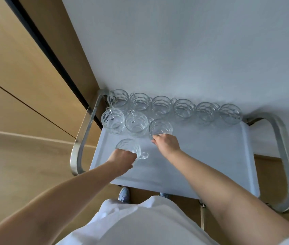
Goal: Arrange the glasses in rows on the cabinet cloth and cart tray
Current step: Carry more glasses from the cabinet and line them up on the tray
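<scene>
Several clear patterned glass cups stand in a back row (pixel 183 109) along the far edge of the white cart tray (pixel 210 156). Two more cups (pixel 112 120) (pixel 136 123) stand in a second row at the left. My right hand (pixel 166 143) grips the near rim of a third cup (pixel 160 128) in that second row. My left hand (pixel 122 158) holds another handled cup (pixel 128 147) by its side, nearer to me on the tray's left part.
The cart has chrome tube handles at the left (pixel 82 138) and right (pixel 285 156). A white cloth-covered cabinet top (pixel 175 50) lies just beyond the tray. A wooden wall panel (pixel 16 68) runs along the left. My shoes show below the tray.
</scene>
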A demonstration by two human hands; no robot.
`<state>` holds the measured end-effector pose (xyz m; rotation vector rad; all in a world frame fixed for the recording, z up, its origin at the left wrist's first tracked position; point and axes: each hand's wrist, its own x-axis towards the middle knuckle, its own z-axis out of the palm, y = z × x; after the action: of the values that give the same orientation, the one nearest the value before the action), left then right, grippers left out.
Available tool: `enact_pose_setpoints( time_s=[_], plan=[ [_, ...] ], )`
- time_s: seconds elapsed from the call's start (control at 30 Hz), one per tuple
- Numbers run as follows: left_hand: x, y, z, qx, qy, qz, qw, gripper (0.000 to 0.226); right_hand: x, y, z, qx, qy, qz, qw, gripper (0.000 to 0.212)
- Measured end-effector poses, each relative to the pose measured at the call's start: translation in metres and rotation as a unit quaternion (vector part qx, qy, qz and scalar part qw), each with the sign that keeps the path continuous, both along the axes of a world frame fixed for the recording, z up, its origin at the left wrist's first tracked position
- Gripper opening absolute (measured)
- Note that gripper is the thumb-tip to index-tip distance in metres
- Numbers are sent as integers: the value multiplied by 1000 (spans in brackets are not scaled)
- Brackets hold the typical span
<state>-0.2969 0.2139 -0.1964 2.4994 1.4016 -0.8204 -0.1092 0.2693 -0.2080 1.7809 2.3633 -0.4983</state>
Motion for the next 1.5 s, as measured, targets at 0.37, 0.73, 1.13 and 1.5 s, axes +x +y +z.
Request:
enact_pose_setpoints(
  time_s=[0.37,0.73,1.13,1.5],
  plan=[
    [6,-11,5,-31,-47,149,987,40,1,3,12,40,-100,96,989,48],
    [0,-13,11,-23,10,-15,1000,35,8,17,-8,39,-56,52,996,43],
    [80,7,10,-66,-44,-183,980,31,88,-20,2,259,63,-11,964,48],
    [179,9,-3,-93,-127,-175,972,37,166,-114,8,174,32,-201,963,45]
  ],
)
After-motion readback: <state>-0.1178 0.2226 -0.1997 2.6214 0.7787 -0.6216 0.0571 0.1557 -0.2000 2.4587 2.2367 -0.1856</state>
